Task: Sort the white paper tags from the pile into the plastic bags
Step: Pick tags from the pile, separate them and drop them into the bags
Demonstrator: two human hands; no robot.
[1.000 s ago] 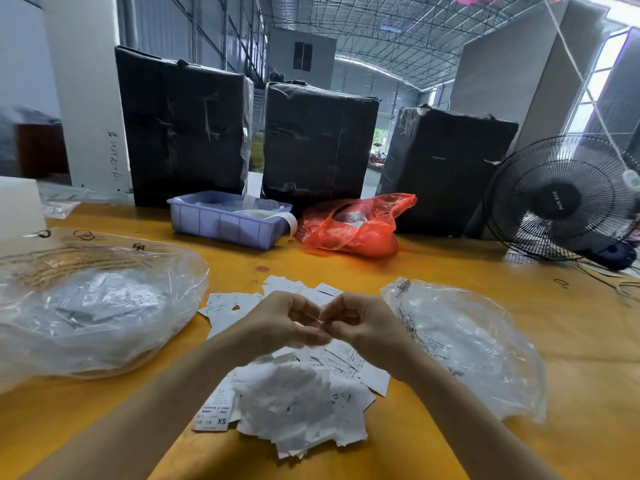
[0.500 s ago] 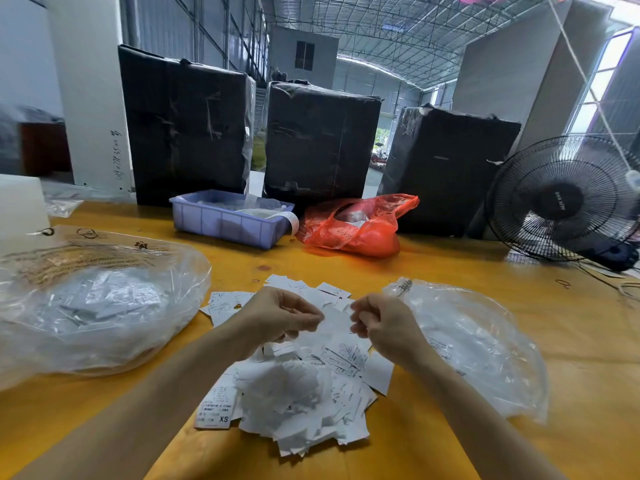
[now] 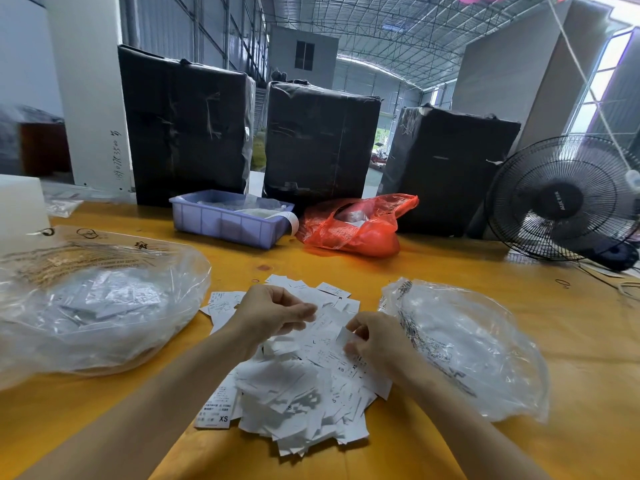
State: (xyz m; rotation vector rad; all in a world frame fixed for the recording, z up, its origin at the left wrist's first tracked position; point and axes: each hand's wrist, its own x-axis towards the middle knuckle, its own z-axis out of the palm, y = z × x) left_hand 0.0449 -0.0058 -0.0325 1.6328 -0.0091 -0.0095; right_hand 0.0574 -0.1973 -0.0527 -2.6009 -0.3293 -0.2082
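This is a warehouse or factory packing hall: a high metal truss roof [image 3: 363, 26] with corrugated sheeting fills the top of the frame. Three large bales wrapped in black plastic [image 3: 187, 126] stand across the middle, behind a yellow worktable [image 3: 519, 306]. On the table sit a blue parts bin [image 3: 228, 221] and, at the right edge, a black fan [image 3: 564, 199].

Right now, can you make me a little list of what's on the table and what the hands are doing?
table: yellow table
pile: white paper tags in the middle
left bag: clear, tags inside
right bag: clear, looks nearly empty
left hand: fingers curled over the pile
right hand: pinches a tag
behind: blue tray, red bag, fan
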